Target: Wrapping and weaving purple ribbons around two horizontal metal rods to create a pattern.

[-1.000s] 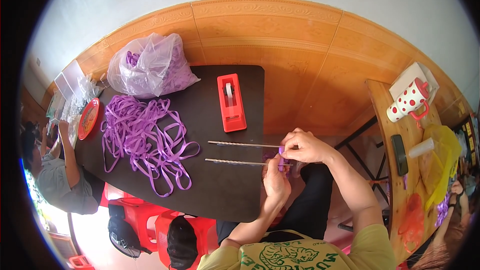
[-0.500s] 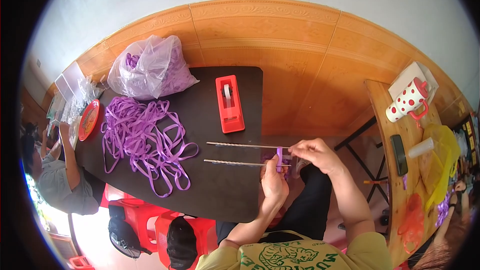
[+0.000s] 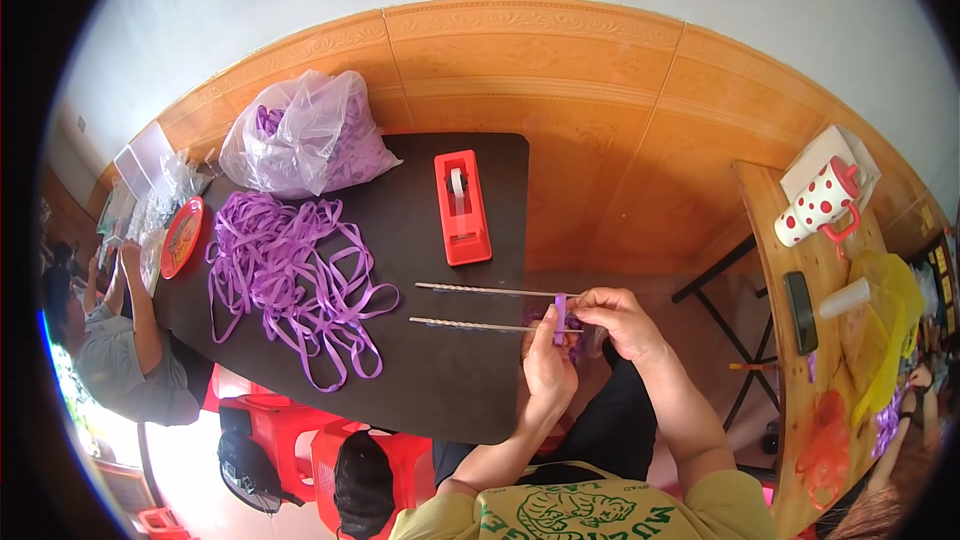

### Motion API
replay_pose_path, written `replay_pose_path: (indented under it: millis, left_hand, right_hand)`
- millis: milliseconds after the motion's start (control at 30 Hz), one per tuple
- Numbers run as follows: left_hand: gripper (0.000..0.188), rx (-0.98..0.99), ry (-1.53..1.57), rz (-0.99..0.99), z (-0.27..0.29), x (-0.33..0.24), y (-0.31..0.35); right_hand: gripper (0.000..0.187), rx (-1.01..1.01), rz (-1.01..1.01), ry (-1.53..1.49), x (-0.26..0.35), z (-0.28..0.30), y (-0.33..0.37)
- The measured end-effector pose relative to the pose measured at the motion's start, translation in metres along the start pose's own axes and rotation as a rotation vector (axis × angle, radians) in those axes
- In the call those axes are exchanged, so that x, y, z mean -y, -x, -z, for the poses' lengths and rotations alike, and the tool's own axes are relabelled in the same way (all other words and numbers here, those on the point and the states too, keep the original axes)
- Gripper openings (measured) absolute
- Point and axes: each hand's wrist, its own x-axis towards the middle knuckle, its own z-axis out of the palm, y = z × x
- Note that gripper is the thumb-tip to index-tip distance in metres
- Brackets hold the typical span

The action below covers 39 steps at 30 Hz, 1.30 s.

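Observation:
Two thin metal rods with twisted left ends, an upper rod and a lower rod, reach side by side past the right edge of the black table. A purple ribbon spans both rods near their right ends. My left hand is closed on the ribbon at the lower rod, thumb up against it. With fingers pinched together, my right hand holds the ribbon just right of the rods; its fingertips partly hide it. More ribbon hangs beneath my hands, partly covered.
A loose heap of purple ribbon lies on the black table. Behind it sits a clear bag of ribbon. A red tape dispenser stands near the right edge. On the wooden table are a dotted tumbler and phone. Other people work at both sides.
My right hand has moved down from the upper rod's end toward the ribbon between the rods, its fingers now pinched there. My left hand has hardly moved.

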Motion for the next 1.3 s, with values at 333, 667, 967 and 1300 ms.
replay_pose_path:
  millis: [333,667,967,1300]
  left_hand:
    - [0.018,-0.085,-0.043,0.006,-0.006,-0.001,0.004]
    - [0.019,0.059,-0.063,-0.131,0.006,-0.001,0.01]
    - [0.006,0.03,-0.05,-0.037,0.009,0.0,0.012]
    - [0.004,0.139,0.039,-0.091,0.017,0.004,0.005]
  right_hand:
    - [0.009,0.143,-0.031,-0.028,-0.019,0.011,-0.017]
    - [0.011,0.366,-0.079,-0.105,-0.016,-0.005,-0.037]
    - [0.006,0.44,-0.072,-0.19,-0.028,0.0,-0.052]
    - [0.016,0.561,-0.153,-0.177,-0.024,0.003,-0.065]
